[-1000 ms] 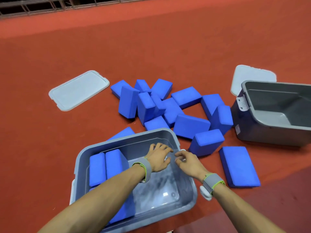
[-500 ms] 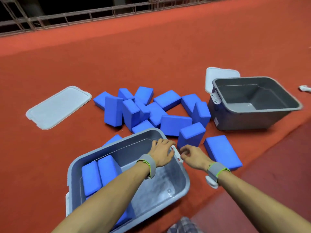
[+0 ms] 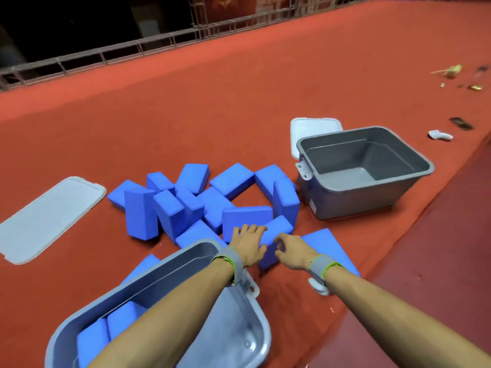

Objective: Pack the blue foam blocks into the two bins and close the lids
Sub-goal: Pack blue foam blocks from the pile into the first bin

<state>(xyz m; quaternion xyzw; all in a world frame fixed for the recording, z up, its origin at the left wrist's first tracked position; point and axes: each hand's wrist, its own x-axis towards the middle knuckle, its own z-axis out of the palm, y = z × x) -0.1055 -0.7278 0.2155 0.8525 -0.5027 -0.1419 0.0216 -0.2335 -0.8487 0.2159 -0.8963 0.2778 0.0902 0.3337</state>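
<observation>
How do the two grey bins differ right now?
The near bin already holds a few blue blocks; the far bin holds none. The near bin looks paler and bluish, the far bin darker grey. The near bin sits under the person's left arm, the far bin beyond the loose pile. Both are open, lids off.

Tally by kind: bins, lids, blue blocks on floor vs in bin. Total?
Bins: 2 (near, far)
Lids: 2 (left, behind the far bin)
Blocks on floor: 15
Blocks in near bin: 2 visible; an arm may hide more
Total: 21 visible
</observation>
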